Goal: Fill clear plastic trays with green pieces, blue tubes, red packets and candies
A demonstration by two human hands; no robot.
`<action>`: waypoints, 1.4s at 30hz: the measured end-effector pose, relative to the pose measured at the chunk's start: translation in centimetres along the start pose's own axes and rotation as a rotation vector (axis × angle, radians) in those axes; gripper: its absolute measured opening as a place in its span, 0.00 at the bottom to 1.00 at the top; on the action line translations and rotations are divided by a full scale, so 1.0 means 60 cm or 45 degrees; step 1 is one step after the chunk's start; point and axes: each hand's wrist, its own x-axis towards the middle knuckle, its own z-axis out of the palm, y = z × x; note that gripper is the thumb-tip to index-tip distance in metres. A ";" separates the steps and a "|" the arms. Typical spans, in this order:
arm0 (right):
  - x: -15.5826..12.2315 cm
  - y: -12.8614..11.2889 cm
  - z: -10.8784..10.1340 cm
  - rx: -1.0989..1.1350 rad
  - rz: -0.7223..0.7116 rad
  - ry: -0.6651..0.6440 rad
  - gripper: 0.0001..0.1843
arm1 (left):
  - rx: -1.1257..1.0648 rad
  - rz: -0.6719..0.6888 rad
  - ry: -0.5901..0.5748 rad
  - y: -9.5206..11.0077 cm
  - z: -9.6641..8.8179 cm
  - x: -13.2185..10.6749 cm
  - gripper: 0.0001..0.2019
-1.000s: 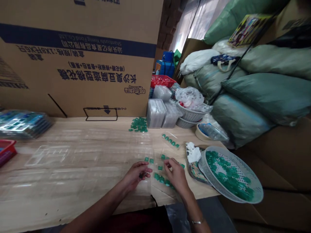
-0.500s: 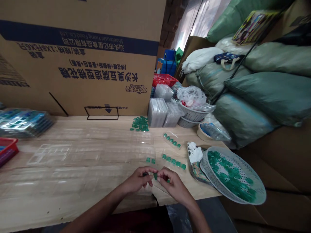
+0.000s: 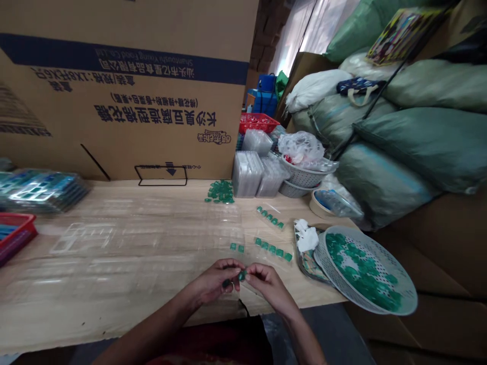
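Green piece point(image 3: 242, 275): small and square-edged, held up off the table between both hands, near the table's front edge; raised like this, it seems clear of the other pieces.

Right hand point(image 3: 272, 291): fingers and thumb pressed together, pinching the green piece.

Left hand point(image 3: 213, 283): curled, fingertips right beside the green piece, with a dark piece point(image 3: 227, 283) tucked against the fingers; whether they touch the green piece, I cannot tell.

Nearby: a short row of pieces point(image 3: 273, 249) and a pair point(image 3: 236, 247) on a clear sheet point(image 3: 213, 238), within easy reach of the hands.

Farther along the table point(image 3: 114, 309): another row point(image 3: 269, 218) and a loose heap point(image 3: 219, 191).

Right side: a white perforated basket point(image 3: 341, 282) full of green pieces, tilted on a tray point(image 3: 309, 266), probably so its contents face the person; tissue point(image 3: 307, 239) lies on the tray.

Back: stacked clear trays point(image 3: 246, 175) before a large carton point(image 3: 114, 101), with green sacks point(image 3: 384, 182) to the right.
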 end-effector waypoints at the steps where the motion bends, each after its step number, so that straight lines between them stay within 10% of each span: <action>1: 0.000 0.002 0.000 -0.002 0.010 0.023 0.15 | 0.021 -0.010 0.006 0.000 -0.001 -0.001 0.17; 8: -0.004 0.006 0.012 -0.037 0.021 0.002 0.11 | 0.010 -0.242 -0.103 0.004 -0.011 -0.013 0.17; 17: -0.017 0.022 0.037 -0.477 -0.409 0.428 0.07 | -0.139 -0.101 0.137 -0.013 0.001 0.012 0.13; 27: 0.082 0.004 -0.057 -1.392 -0.468 0.071 0.11 | -0.104 -0.010 0.403 0.012 0.002 0.043 0.08; 42: 0.016 -0.034 0.007 -0.965 -0.651 0.156 0.10 | -0.707 -0.145 0.019 0.034 0.009 0.016 0.18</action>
